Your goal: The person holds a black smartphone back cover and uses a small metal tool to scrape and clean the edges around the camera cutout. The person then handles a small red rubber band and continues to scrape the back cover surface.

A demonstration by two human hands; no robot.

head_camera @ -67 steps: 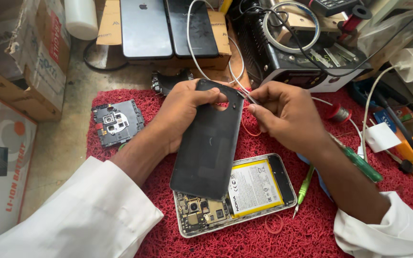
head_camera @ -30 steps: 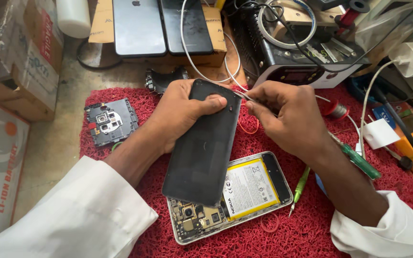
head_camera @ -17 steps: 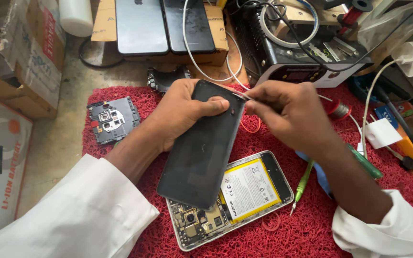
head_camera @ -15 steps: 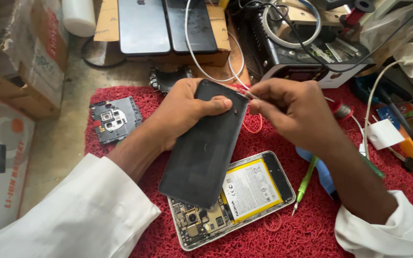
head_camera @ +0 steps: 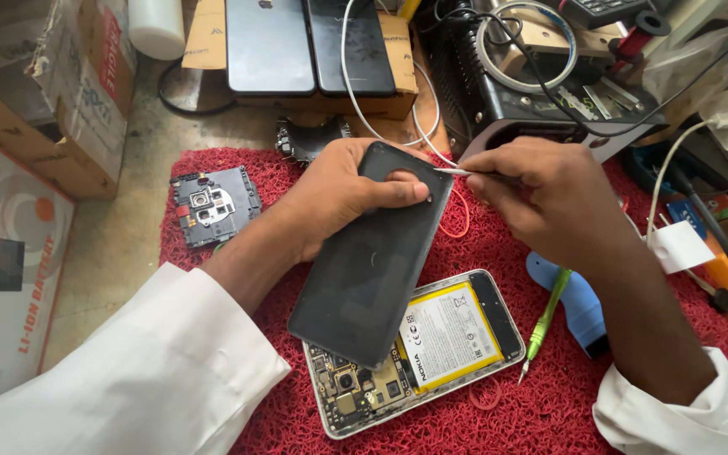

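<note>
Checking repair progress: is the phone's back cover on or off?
Off: the left hand holds the back cover above the opened phone, whose battery and boards show.

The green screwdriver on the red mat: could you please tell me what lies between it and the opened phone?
In the head view, only bare red mat separates the green screwdriver from the opened phone.

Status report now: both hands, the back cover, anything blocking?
Left hand grips dark back cover. Right hand holds thin metal tool at cover's top edge. Opened phone lies beneath on red mat; nothing blocking.
</note>
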